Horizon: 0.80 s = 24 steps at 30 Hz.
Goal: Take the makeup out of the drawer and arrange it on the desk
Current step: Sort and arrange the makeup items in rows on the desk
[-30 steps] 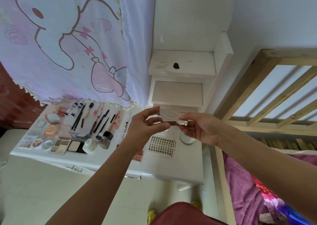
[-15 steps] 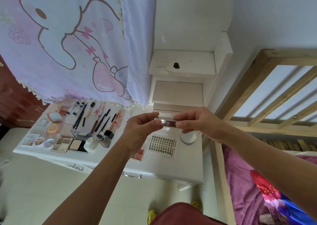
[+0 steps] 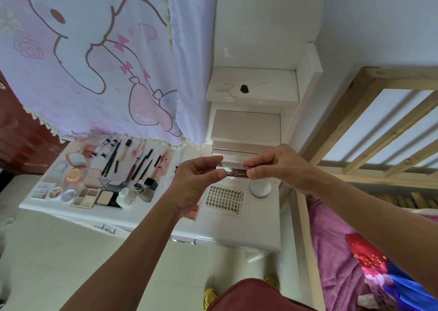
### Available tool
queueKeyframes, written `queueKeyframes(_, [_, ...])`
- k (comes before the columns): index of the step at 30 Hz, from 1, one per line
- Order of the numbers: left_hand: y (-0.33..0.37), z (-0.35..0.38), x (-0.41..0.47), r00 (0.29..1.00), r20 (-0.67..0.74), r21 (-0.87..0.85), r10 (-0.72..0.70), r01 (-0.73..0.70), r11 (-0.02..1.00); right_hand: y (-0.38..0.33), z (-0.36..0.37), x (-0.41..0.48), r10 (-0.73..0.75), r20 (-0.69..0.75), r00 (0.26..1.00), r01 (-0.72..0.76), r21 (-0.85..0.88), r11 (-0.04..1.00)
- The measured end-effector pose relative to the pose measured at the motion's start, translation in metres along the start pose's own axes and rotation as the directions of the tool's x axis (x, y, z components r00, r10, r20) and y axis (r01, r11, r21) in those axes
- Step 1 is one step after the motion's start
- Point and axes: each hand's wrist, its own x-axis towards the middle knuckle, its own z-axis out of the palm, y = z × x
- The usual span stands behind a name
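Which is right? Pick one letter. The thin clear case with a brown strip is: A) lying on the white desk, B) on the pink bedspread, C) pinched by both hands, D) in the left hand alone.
C: the left hand and right hand each pinch one end of the thin clear case, above the white desk.

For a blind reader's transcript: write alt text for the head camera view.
The left hand and right hand pinch opposite ends of a thin clear case above a white desk. Makeup lies in rows on it, with a lash sheet beneath the case.
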Motion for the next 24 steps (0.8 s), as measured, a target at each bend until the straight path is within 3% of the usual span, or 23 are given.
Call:
queueKeyframes(3, [0.0,-0.003,0.0,1.0,0.009,-0.01,0.004,-0.004,1.0,0.003,0.001,0.001,0.012,0.008,1.0,-0.012,0.013,1.0])
queueKeyframes(5, [0.001,-0.004,0.001,0.999,0.038,-0.023,-0.007,0.008,1.0,0.005,0.002,0.002,0.05,0.007,0.999,-0.05,0.132,0.99])
queueKeyframes(7, [0.003,-0.006,0.001,0.997,0.073,-0.034,-0.026,0.028,0.999,0.004,0.002,0.003,0.144,0.01,0.989,-0.141,0.281,0.949])
queueKeyframes(12, [0.0,-0.006,0.001,0.993,0.113,-0.124,-0.042,0.056,0.991,0.003,0.005,0.006,0.36,0.072,0.93,-0.356,0.425,0.833])
queueKeyframes(16, [-0.002,-0.003,0.003,1.0,0.003,0.031,0.007,-0.007,1.0,0.007,0.007,0.006,0.453,0.114,0.884,-0.437,0.541,0.718])
queueKeyframes(19, [-0.002,-0.003,0.002,1.0,-0.005,0.111,0.021,-0.021,0.994,0.007,0.011,0.005,0.489,0.119,0.864,-0.451,0.613,0.648])
queueKeyframes(24, [-0.002,0.004,-0.002,0.999,0.006,0.214,0.04,-0.04,0.976,0.004,0.017,0.003,0.472,0.157,0.867,-0.458,0.624,0.633])
